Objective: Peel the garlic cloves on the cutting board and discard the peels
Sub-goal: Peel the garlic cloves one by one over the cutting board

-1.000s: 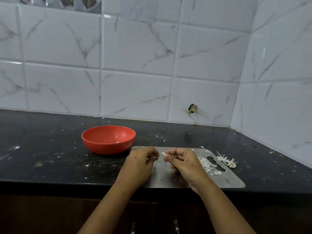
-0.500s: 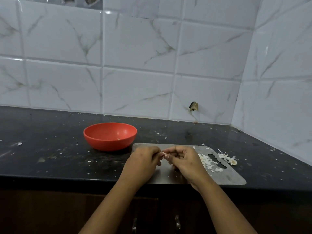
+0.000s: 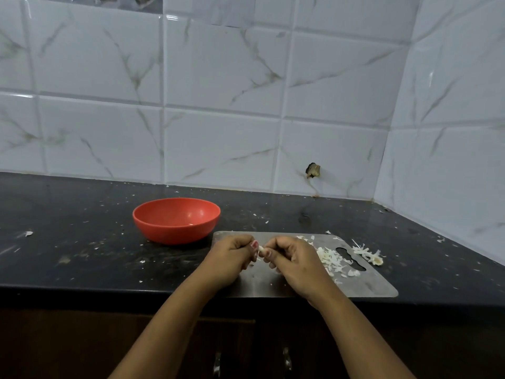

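A small garlic clove (image 3: pixel 261 248) is pinched between the fingertips of the left hand (image 3: pixel 232 255) and the right hand (image 3: pixel 293 259), both curled closed on it and brought together just above a steel cutting board (image 3: pixel 377 283). A heap of papery white peels (image 3: pixel 332 259) is seen on the board just right of the right hand, beside its handle slot, and a stripped garlic stem (image 3: pixel 369 254) lies off the board's right edge. A red bowl (image 3: pixel 176 220) is set near the board's left corner on the black countertop (image 3: pixel 68 242), which is scattered with peel flecks.
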`<state>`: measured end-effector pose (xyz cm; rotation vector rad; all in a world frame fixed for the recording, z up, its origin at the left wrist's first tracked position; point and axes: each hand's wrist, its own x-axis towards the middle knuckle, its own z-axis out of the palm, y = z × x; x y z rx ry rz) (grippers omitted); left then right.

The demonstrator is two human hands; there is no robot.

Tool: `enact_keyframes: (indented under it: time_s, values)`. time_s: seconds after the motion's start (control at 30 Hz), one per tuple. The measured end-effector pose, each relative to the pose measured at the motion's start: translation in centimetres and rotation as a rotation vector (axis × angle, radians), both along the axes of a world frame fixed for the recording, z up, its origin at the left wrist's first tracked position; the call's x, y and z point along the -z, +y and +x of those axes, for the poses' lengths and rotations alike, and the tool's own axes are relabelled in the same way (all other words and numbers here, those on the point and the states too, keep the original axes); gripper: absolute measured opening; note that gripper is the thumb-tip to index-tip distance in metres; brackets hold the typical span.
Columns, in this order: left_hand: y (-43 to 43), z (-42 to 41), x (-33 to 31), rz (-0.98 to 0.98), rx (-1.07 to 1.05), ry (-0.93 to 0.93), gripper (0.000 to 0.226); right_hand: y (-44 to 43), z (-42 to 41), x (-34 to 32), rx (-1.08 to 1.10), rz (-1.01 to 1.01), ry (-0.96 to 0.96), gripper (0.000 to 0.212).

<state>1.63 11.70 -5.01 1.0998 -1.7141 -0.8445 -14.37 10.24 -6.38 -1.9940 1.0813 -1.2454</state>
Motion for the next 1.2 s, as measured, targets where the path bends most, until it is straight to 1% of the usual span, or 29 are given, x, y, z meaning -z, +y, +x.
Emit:
enact_keyframes:
  time_s: [0.1, 0.17, 0.3, 0.37, 0.57, 0.7, 0.73, 0.83, 0.93, 1.07, 1.13, 1.2]
  values:
    - [0.1, -0.3, -0.3, 0.088, 0.024, 0.091, 0.034, 0.2, 0.0, -0.1, -0.009, -0.012, -0.021, 0.013]
    - [0.0, -0.6, -0.2, 0.096, -0.003, 0.118, 0.034, 0.3, 0.1, -0.2, 0.011, -0.007, -0.037, 0.015]
    - [-0.4, -0.9, 0.8, -0.081, -0.168, -0.003, 0.029, 0.2, 0.1, -0.2, 0.097, 0.042, -0.142, 0.013]
    - [-0.3, -0.9, 1.0, -0.113, -0.198, -0.033, 0.026, 0.1, 0.2, -0.2, 0.111, 0.069, -0.176, 0.01]
    - [-0.5, -0.9, 1.2, -0.224, -0.25, -0.169, 0.02, -0.1, 0.1, -0.1, 0.068, 0.028, -0.054, 0.015]
    - [-0.4, -1.0, 1.2, -0.308, -0.222, -0.21, 0.026, 0.0, -0.1, -0.1, 0.003, 0.033, -0.044, 0.018]
    - [-0.4, -0.9, 1.1, -0.298, -0.209, -0.192, 0.028, 0.0, -0.1, -0.1, -0.016, 0.039, -0.045, 0.018]
    - [-0.2, -0.8, 0.8, -0.142, -0.116, -0.071, 0.031, 0.1, 0.0, -0.3, -0.054, 0.063, -0.057, 0.018]
    - [-0.1, -0.8, 0.7, -0.053, -0.06, 0.009, 0.034, 0.1, 0.0, -0.4, -0.084, 0.077, -0.076, 0.018]
    - [-0.1, -0.5, 0.6, 0.05, -0.005, 0.052, 0.036, 0.2, -0.1, -0.4, -0.087, 0.077, -0.084, 0.018]
    - [0.0, -0.6, 0.5, 0.082, 0.005, 0.071, 0.037, 0.3, 0.1, -0.4, -0.044, 0.036, -0.074, 0.02]
    - [0.0, -0.8, 0.6, 0.087, -0.013, 0.05, 0.038, 0.4, 0.3, -0.5, 0.026, -0.038, -0.053, 0.021]
